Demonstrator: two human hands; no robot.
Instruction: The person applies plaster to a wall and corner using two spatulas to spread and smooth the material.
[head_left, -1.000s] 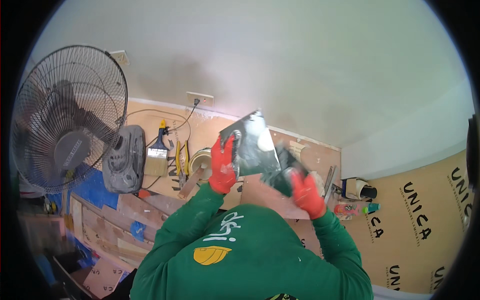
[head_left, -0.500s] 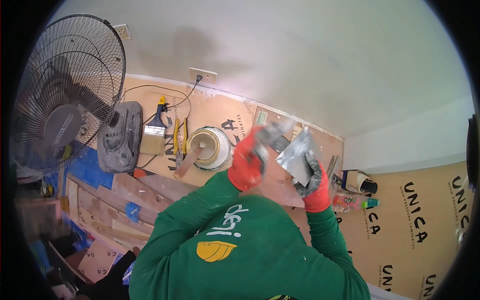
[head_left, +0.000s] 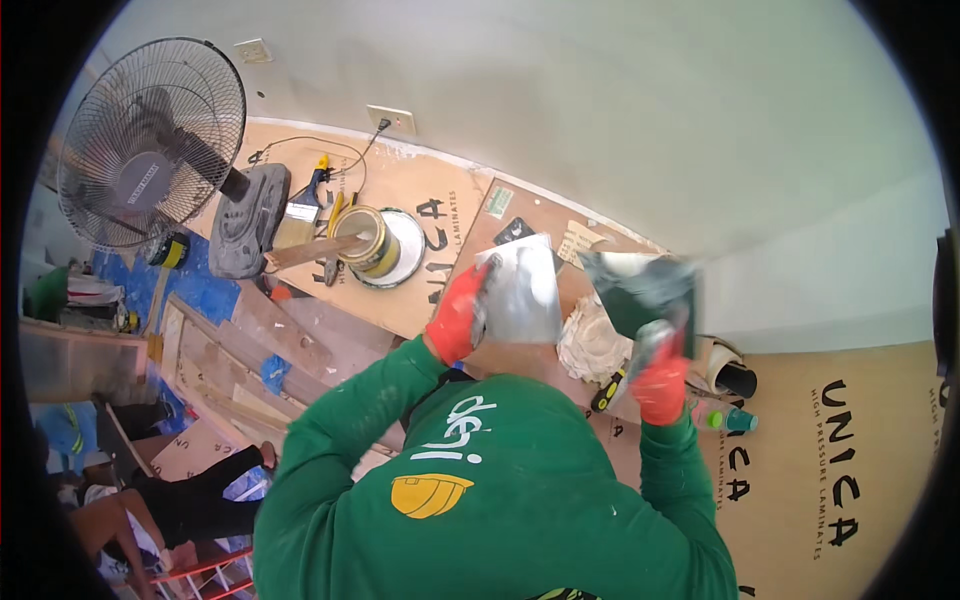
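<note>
My left hand, in a red glove with a grey-smeared palm, grips the left edge of a flat silvery metal putty spreader. To its right, my right hand, gloved alike and blurred by motion, is closed on a dark putty spreader with whitish smears along its top. The two blades are apart, both held up over the board-covered bench. Behind them lies a crumpled pale cloth. An open can with a wooden stick across its rim stands to the left on a white lid.
A fan stands at far left beside a wide paintbrush and yellow-handled pliers. A yellow-and-black cutter, a bottle and a dark-ended roll are at right. Another person's dark-clothed limbs show at lower left.
My hands have moved apart, the right one outward and the left one slightly left. The left spreader now shows its broad face; the right one shows a dark face. The view has shifted slightly.
</note>
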